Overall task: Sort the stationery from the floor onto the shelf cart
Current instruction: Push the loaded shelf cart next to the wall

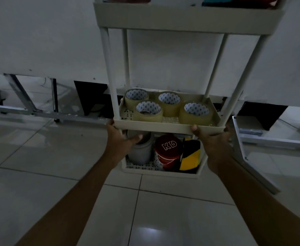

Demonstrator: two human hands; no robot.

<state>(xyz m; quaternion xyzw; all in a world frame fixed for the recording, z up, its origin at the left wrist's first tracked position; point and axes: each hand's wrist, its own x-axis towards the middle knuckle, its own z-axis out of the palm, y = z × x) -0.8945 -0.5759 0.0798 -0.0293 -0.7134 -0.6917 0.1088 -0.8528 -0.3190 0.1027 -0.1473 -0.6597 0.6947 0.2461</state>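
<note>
Both hands grip the front edge of the middle tray [163, 125] of the shelf cart [186, 20]. The left hand [120, 137] holds the tray's front left corner: its thumb lies up against the corner post, and its fingers are curled under the tray, their tips showing below the rim in front of a white roll [140, 151] on the bottom tray [160, 172]. The right hand [212, 139] holds the front edge near the right corner, thumb on top of the rim and fingers wrapped underneath, where they are hidden.

Four rolls of clear tape [149, 112] lie flat on the middle tray, two toward the back edge and two toward the front, the left pair touching and the others close together. On the bottom tray, behind and between the hands, the white roll stands at the left, a red roll with white letters [167, 151] sits in the middle, and a yellow and black roll [190, 157] leans at the right. The top tray carries dark red and teal things, cut off by the frame.

The cart stands on a pale tiled floor [39, 157] against a white wall. Metal frame legs [21, 96] stand by the wall at the left, and a metal frame [252, 157] lies close beside the cart's right side.
</note>
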